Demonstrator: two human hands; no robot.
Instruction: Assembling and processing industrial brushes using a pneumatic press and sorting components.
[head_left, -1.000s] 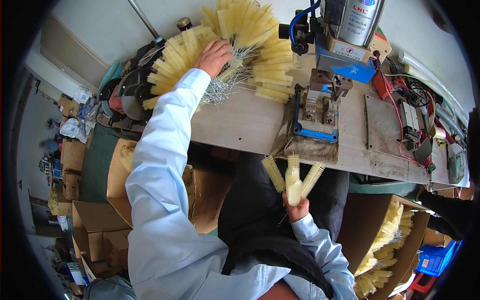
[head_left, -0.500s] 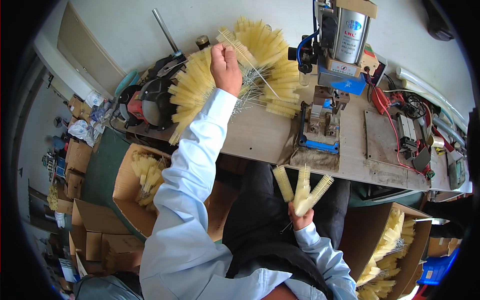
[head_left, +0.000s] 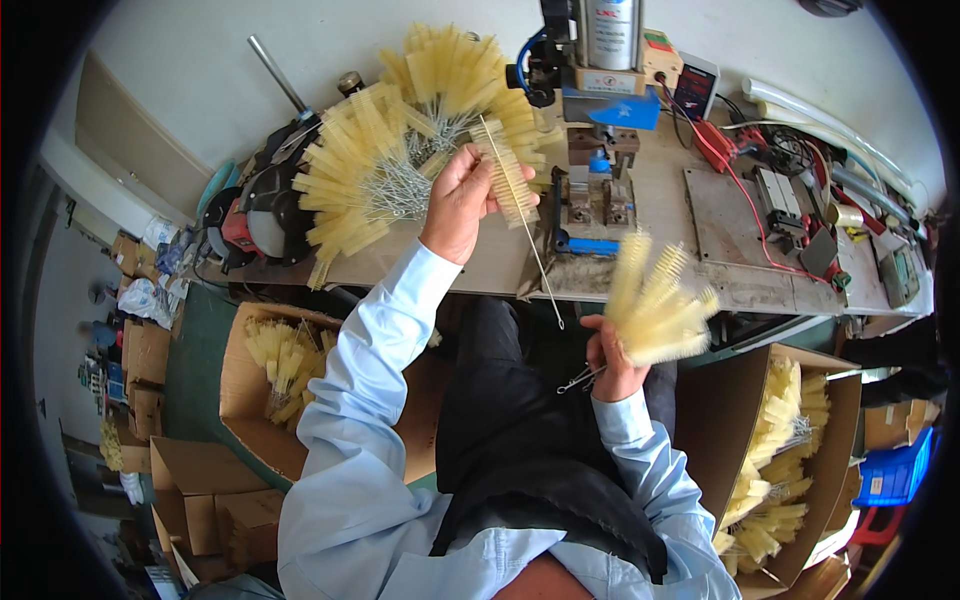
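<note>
My left hand [head_left: 465, 200] pinches a single bottle brush [head_left: 511, 180] by its pale yellow bristles, just in front of the bench. Its bare wire stem slants down to a small loop at the end. Lower and to the right, my right hand [head_left: 617, 360] is closed around the stems of several more bottle brushes [head_left: 660, 310], bristles fanned upward and wire loops poking out on the left of the fist. Behind my left hand, a large pile of the same brushes [head_left: 355, 165] spreads over the bench, bristles outward and wire stems toward the middle.
A pneumatic press [head_left: 600, 150] stands on the bench [head_left: 480, 265], right of the pile. A bench grinder [head_left: 262, 215] is at the left. Cardboard boxes with brushes stand below, one left [head_left: 235, 370] and one right [head_left: 715, 410]. A red cable [head_left: 745, 215] crosses the bench's right side.
My left hand has come down and right from the pile with the single brush. My right hand has risen with its bunch, which now fans out wider. The view has shifted too.
</note>
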